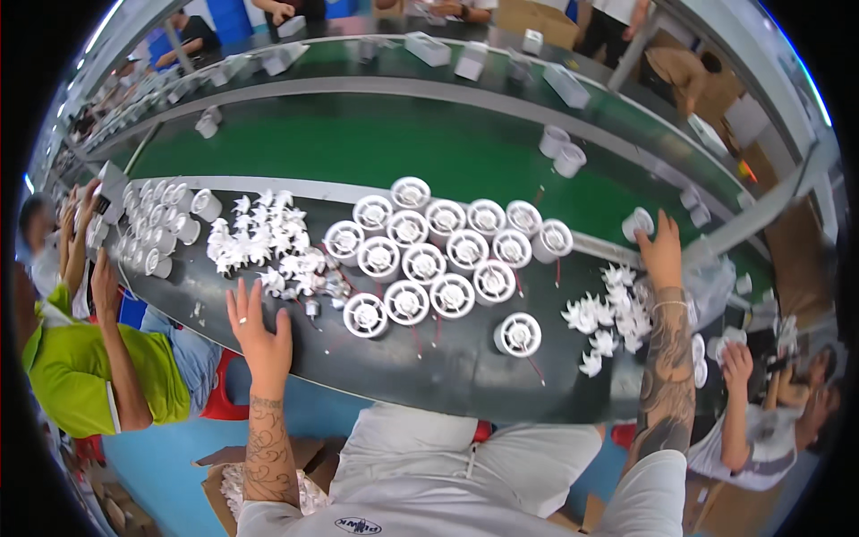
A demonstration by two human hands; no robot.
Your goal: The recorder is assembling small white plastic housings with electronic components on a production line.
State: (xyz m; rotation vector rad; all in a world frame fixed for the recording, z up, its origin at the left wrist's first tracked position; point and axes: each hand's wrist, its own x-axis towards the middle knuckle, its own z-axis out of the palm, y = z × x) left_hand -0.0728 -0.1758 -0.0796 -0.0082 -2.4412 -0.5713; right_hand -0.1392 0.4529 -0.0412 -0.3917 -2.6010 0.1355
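My left hand (260, 336) is over the near edge of the dark worktable, fingers spread, holding nothing. Just beyond its fingertips lie small metal motors (311, 308) and a heap of white bladed impellers (259, 234). At the right, my right hand (662, 254) reaches to the belt's edge, its thumb and fingers around the near side of a white cylindrical fan housing (636, 223). Between my hands stand several round white fan units (423, 264), open rings up, some with thin red wires. One fan unit (518, 335) sits apart, nearer me.
A second pile of white impellers (586, 313) lies beside my right forearm. A green conveyor belt (376, 134) runs beyond the table, carrying white housings (569, 160). White cups (161, 219) are grouped at the left, near a co-worker in a green shirt (148, 371). A metal post (761, 215) slants at the right.
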